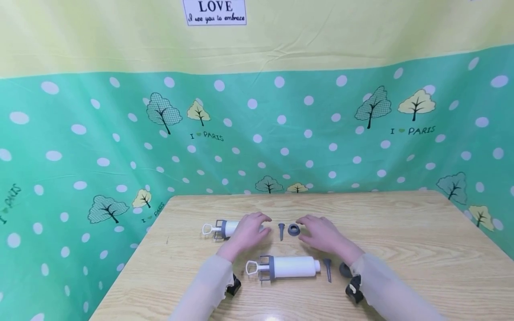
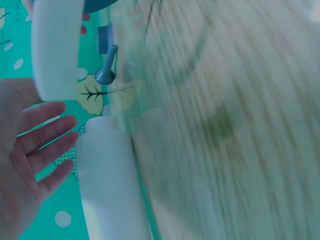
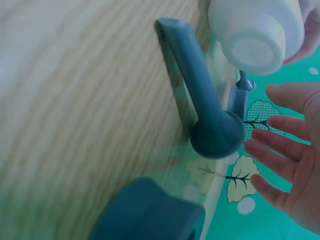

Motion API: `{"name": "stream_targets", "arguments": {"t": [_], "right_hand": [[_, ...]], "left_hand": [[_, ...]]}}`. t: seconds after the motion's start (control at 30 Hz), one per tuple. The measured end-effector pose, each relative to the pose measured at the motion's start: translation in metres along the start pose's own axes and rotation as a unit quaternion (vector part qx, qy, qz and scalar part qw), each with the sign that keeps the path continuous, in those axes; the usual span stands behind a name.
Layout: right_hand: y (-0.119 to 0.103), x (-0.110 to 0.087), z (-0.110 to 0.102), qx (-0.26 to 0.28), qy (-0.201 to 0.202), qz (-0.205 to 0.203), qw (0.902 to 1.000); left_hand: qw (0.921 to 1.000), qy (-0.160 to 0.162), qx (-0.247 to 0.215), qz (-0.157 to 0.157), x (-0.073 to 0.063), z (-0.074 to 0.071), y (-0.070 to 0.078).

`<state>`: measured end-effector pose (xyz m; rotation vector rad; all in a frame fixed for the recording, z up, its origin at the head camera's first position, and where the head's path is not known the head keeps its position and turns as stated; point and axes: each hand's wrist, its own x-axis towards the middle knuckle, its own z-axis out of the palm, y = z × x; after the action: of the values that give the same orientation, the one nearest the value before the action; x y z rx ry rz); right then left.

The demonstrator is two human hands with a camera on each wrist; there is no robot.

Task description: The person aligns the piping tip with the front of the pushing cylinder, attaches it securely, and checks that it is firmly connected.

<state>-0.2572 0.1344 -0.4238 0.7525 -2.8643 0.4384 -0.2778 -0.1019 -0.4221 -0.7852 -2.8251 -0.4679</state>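
My left hand hovers over the far white syringe-like tube, its fingers relaxed and overlapping the tube's front end in the head view. Loosely spread fingers show on the left hand in the left wrist view. Beside a grey ring is my right hand, also with relaxed fingers and nothing in it. A small grey nozzle lies between the two hands. Nearer to me, a second white tube with a pull handle lies between the forearms; a longer grey nozzle lies off its tip.
A second grey ring lies partly hidden behind the right sleeve. Black wrist cameras sit under both forearms. The wooden table reaches back to a green dotted curtain.
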Motion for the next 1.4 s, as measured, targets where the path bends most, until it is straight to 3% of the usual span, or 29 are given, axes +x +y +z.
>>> {"name": "stream_targets", "arguments": {"t": [0.3, 0.5, 0.7, 1.03, 1.27, 1.4], "right_hand": [[-0.004, 0.012, 0.008, 0.003, -0.018, -0.01, 0.9998], [-0.006, 0.017, 0.013, -0.007, -0.031, -0.019, 0.9993], [-0.008, 0.019, 0.016, -0.019, -0.044, -0.019, 0.9987], [-0.008, 0.019, 0.02, -0.036, -0.029, -0.021, 0.9987], [-0.01, 0.018, 0.019, -0.021, -0.027, -0.013, 0.9994], [-0.011, 0.017, 0.018, -0.014, -0.02, -0.014, 0.9996]], "left_hand": [[0.9986, -0.052, 0.005, -0.004, 0.014, 0.011, 0.006], [0.997, -0.07, 0.032, 0.007, 0.018, 0.015, 0.01], [0.9953, -0.091, 0.032, -0.009, 0.02, 0.015, 0.015], [0.9971, -0.066, 0.026, -0.028, 0.023, 0.019, 0.02], [0.9984, -0.037, 0.036, -0.023, 0.025, 0.023, 0.02], [0.9992, -0.023, 0.017, -0.029, 0.024, 0.021, 0.019]]}}
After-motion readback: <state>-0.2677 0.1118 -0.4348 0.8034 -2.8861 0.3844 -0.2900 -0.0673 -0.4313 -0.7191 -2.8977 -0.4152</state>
